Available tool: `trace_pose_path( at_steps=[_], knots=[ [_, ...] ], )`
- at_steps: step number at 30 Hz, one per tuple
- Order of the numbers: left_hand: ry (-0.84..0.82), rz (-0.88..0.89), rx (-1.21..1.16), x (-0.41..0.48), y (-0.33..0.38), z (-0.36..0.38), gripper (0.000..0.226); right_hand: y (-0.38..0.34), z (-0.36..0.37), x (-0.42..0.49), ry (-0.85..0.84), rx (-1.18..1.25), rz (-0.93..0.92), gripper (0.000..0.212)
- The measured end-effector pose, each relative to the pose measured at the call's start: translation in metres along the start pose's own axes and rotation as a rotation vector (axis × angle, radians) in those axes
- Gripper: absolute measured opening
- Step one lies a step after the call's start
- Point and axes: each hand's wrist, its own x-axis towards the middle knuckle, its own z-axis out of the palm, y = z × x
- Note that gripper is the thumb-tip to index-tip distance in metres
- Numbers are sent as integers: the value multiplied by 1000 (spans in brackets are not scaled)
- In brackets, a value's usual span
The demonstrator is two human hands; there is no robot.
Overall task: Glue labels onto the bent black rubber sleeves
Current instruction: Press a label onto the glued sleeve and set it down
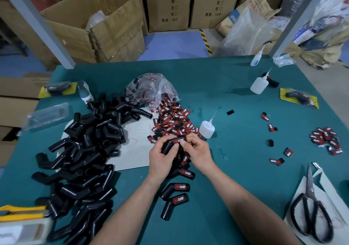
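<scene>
**Centre of the surface (236, 112).** A bent black rubber sleeve (168, 147) is held above the near edge of the label heap (175, 124). Its red-and-black label (179, 141) faces you on the far limb.

- **Hands:** Your left hand (161, 159) wraps curled fingers and thumb round the near limb, below the bend. Your right hand (200, 153) pinches the far, labelled end, fingertips curled at the label's right edge.
- **Handling:** By its look, the sleeve is light, hollow and soft-walled, with a smooth, slightly glossy skin. It should flatten under hard pressure and may slide between glue-wet fingers.
- **Where to hold:** Take hold on the bare limb and at the bend, which gives a natural stop. Press the label with flat pads, and keep skin off its edges, where glue could squeeze out.
- **Left:** the pile of unlabelled sleeves (81, 159).
- **Near, between your forearms:** three finished sleeves (173, 189).
- **Just right of the heap:** a glue bottle (207, 128), upright with its nozzle up, near the right hand.
</scene>
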Motion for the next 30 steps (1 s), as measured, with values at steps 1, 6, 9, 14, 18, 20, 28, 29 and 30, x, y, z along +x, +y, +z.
trace_pose_path(
  at_steps=[1,6,9,14,18,20,28,29,30],
  knots=[
    [5,10,17,0,-1,0,36,1,0,0,-1,3,2,33],
    [76,-58,-18,1,-5,-2,29,-1,1,-6,19,59,-33,20],
    [81,-46,-42,-1,-3,-1,26,-4,0,-7,26,23,-74,16],
    [73,-17,12,-1,-6,-1,29,-3,0,-7,53,70,-45,16],
    [59,0,43,0,-6,0,32,1,1,-2,85,82,-31,22],
    [53,10,37,-1,-6,1,33,2,2,0,95,105,-26,21],
    [30,-8,-94,2,-6,-3,18,0,1,-2,81,57,-84,14],
    [26,-5,-92,3,-7,-5,17,0,1,-3,67,45,-100,16],
    [19,-7,-93,5,-8,-6,17,-1,1,-4,54,34,-112,17]
  ],
)
